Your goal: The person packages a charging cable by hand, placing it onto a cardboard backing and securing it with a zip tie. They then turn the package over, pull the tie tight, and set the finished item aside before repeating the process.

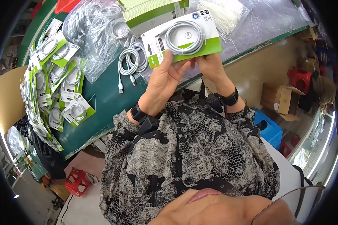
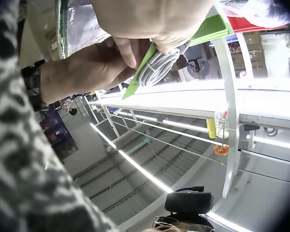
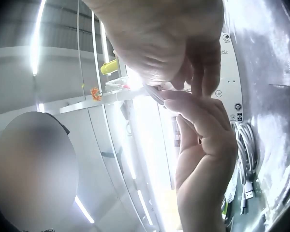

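Observation:
A coiled white USB cable (image 1: 184, 37) is mounted on a white and green card (image 1: 212, 32), tilted up in front of the person. The left hand (image 1: 164, 80) grips the card's lower edge, thumb on the front beside the coil, other fingers underneath. At the same edge, further right, the right hand (image 1: 211, 66) holds the card, its fingertips hidden behind it. The left wrist view shows the coil (image 2: 159, 67) from below, between the two hands. In the right wrist view the right hand (image 3: 169, 43) covers much of the card, with the left hand (image 3: 205, 140) close beneath.
Carded cables (image 1: 73, 80) lie heaped at the left of the green table (image 1: 101, 99). Loose coiled cables (image 1: 129, 62) and a plastic bag of cables (image 1: 90, 33) lie nearer. A stack of cards (image 1: 154, 18) stands behind the held card, beside a bag of white ties (image 1: 225, 17).

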